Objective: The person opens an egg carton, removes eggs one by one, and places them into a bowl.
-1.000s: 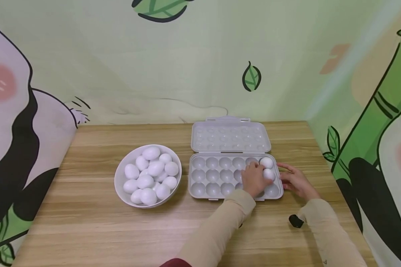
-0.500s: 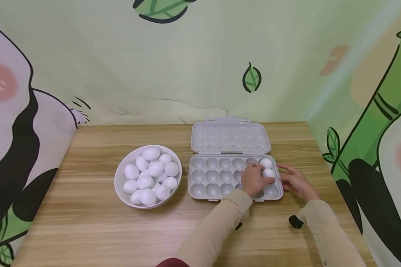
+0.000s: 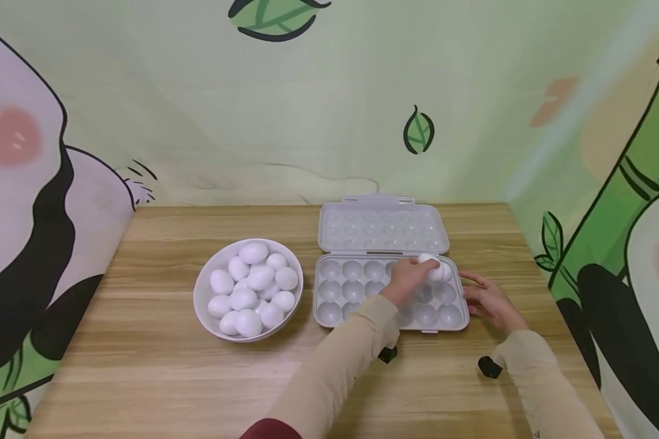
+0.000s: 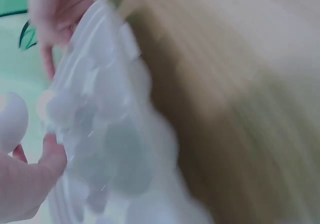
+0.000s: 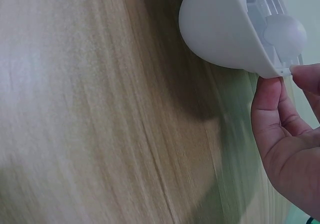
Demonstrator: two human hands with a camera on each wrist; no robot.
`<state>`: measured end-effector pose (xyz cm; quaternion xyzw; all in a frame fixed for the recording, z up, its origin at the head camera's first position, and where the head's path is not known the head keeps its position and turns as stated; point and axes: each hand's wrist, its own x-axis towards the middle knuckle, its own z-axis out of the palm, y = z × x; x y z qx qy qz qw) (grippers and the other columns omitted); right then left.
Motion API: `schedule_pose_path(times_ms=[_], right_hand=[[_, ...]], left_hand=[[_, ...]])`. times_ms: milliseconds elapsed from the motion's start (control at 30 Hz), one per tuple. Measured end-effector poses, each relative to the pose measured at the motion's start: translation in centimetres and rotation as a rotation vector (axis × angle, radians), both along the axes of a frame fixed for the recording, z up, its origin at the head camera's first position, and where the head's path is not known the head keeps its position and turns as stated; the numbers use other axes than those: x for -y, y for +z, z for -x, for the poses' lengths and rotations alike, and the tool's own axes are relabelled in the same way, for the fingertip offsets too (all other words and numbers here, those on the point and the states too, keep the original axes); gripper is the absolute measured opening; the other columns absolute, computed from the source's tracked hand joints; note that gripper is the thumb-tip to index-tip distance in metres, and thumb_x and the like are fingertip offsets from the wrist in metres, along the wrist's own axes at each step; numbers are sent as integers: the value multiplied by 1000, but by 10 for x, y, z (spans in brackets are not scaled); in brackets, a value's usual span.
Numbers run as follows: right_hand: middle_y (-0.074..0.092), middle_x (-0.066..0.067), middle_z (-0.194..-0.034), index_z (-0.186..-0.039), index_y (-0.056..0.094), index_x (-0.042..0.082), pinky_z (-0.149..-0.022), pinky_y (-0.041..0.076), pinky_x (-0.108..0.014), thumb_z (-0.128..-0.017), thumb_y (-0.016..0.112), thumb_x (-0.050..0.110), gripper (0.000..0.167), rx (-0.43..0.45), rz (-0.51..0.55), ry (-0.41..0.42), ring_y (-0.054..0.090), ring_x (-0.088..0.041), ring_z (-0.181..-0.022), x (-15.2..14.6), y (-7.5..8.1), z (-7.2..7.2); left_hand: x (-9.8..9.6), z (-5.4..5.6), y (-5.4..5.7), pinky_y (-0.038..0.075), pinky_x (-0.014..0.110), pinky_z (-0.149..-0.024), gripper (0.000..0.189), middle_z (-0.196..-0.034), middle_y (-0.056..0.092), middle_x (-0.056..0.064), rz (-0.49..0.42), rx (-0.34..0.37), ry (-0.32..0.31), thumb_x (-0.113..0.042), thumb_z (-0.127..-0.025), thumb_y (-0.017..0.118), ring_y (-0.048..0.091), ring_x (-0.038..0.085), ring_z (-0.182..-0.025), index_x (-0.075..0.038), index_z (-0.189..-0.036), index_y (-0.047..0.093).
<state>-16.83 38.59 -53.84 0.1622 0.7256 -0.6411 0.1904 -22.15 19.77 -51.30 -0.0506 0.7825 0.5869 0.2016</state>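
A pale egg box (image 3: 357,303) with rows of round cups lies with its lid (image 3: 383,227) folded back. My left hand (image 3: 407,280) holds a white egg (image 4: 12,121) just above the far right part of the box, the egg lifted clear of the cups in the left wrist view. Another egg (image 4: 60,106) sits in the far right corner cup. My right hand (image 3: 490,303) touches the box's right end, thumb and fingers spread along the rim (image 5: 274,73). Some cups are hidden under the left hand and forearm.
A white bowl (image 3: 200,308) heaped with several white eggs (image 3: 244,299) stands left of the box on the wooden table (image 3: 159,378). Behind the table rises a printed wall (image 3: 335,110). A small black device hangs at each cuff.
My left hand has lifted the egg out of the second-row cup at the right and moved it away and a little left. The right hand has stayed at the box's end.
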Motion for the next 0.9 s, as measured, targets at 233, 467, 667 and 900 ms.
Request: schedule_pose_path(times_ms=[233,467,667,900], right_hand=[[58,13,-84,-137,26,10,-64,47,-23,-88,47,10,53,8,-9,8,55,-5,-75,0,-1,-1],[59,14,-81,-137,28,12,-62,47,-22,-88,48,10,53,17,-8,5,56,-3,-74,1,-1,-1],[60,14,-80,-137,29,13,-61,47,-22,-87,49,9,54,21,0,2,57,-3,-73,1,0,-1],[61,15,-79,-135,32,15,-59,47,-21,-86,50,8,52,18,29,-5,57,-3,-71,3,2,-1]], left_hand=[[26,26,23,48,21,-57,40,-73,58,5,-170,25,35,-31,-70,66,57,13,-61,0,-94,56],[64,51,55,52,23,-62,39,-84,59,9,-164,-6,-15,-27,-73,65,58,12,-61,0,-98,52],[105,70,80,51,22,-62,31,-84,56,5,-75,-41,-59,-26,-75,63,55,10,-61,-3,-91,50],[159,75,108,50,24,-62,25,-83,52,4,13,-61,-136,-24,-77,60,54,10,-62,-6,-87,46]])
